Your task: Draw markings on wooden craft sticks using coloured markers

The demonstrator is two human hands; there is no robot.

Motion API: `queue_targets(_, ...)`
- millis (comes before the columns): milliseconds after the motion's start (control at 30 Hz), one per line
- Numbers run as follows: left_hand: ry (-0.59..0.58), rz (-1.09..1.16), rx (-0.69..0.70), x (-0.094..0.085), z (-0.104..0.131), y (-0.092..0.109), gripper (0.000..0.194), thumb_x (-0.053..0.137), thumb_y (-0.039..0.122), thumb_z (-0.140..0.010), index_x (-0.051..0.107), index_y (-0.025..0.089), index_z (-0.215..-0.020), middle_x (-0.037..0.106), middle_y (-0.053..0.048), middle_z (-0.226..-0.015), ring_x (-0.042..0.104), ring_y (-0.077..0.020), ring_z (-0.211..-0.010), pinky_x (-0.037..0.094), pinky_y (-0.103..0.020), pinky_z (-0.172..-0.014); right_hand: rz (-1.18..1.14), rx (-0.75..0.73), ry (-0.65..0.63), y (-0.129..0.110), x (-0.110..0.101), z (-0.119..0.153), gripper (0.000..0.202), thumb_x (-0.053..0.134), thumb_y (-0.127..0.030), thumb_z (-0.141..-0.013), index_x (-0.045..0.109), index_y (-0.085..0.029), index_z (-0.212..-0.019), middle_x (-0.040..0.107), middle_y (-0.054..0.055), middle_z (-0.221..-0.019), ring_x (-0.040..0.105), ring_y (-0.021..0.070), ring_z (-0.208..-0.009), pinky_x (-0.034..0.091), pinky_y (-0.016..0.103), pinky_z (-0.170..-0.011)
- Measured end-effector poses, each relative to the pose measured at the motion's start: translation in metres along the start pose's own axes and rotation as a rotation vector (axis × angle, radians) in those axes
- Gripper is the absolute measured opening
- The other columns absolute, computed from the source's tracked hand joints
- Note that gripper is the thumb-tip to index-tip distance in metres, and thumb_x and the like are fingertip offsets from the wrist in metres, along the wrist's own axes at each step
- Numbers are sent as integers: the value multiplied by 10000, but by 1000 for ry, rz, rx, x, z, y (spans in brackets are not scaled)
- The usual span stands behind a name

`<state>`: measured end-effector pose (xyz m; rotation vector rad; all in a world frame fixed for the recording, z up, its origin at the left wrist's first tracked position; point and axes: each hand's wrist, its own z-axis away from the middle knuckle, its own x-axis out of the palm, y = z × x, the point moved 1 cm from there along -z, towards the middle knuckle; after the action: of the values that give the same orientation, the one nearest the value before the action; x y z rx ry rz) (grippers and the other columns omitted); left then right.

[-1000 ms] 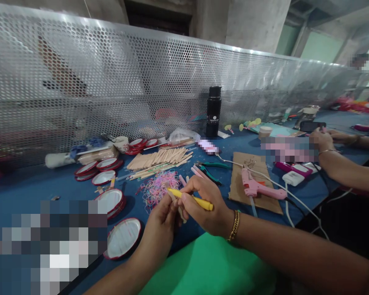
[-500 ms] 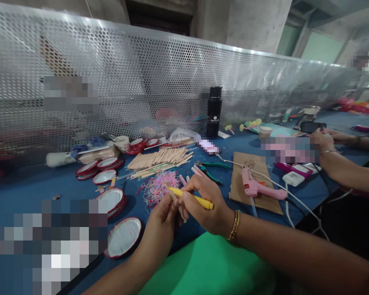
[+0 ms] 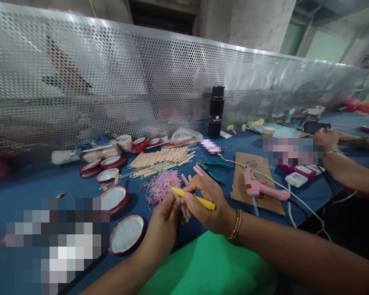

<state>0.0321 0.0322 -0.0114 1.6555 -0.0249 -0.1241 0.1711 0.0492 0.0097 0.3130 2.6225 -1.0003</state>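
Along the back of the blue surface [image 3: 46,182] ran a perforated metal screen [image 3: 178,82], the giant of the whole scene! Green fabric [image 3: 212,262] spread below the forearms, and a brown cardboard sheet [image 3: 238,184] lay flat off to the right.

In the middle of it all came the two hands: the right hand [image 3: 209,191] had thumb and fingers clamped on a yellow pen [image 3: 205,203], and right beside it the left hand [image 3: 163,219] had its fingertips pinched together on a single pale stick [image 3: 185,214]. Farther right, a co-worker's hands [image 3: 327,141] showed beside a dark phone [image 3: 316,127].

Behind the pair lay a broad pile of flat wooden sticks [image 3: 166,157], and nearer, what a tangle, a heap of thin multicoloured bands [image 3: 160,187]! The black bottle [image 3: 216,110] stood upright near the screen, the pink glue gun [image 3: 258,189] sprawled across the cardboard, and pliers [image 3: 219,164] with teal handles rested between stick pile and cardboard. Over on the left, red-rimmed round lids [image 3: 127,234] lay about, the nearest just beside the left wrist.

Down to the slender stuff now: the yellow pen slanted, tip at the upper end of the pale stick, contact too close to call. And that pale stick, tilted, was mostly hidden by the fingers.
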Motion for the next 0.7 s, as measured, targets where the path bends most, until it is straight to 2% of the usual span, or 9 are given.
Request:
queue_targets(233, -27, -8, -10, 0, 0, 1, 314, 535, 453, -869, 536, 200, -684, 496, 57, -548, 380, -91, -474, 288, -207, -453, 45, 26, 33, 2, -2, -1, 102, 512, -176, -819, 556, -206, -732, 620, 4, -699, 564, 162, -698, 429, 328, -731)
queue_targets(433, -20, -1, 36, 0, 0, 0, 320, 546, 448, -869, 524, 202, -665, 490, 59, -545, 386, -92, -481, 307, -206, -463, 8, -11, 11, -1, -1, 0, 80, 510, -181, -810, 555, -203, -748, 607, 1, -679, 563, 159, -682, 430, 321, -717)
queue_targets(700, -25, 15, 22, 1, 2, 4, 319, 550, 440, -866, 528, 202, -654, 500, 56, -543, 364, -87, -461, 304, -209, -461, 11, 12, 27, 1, -2, 0, 94, 514, -204, -835, 568, -205, -757, 613, 6, -700, 570, 163, -697, 429, 318, -709)
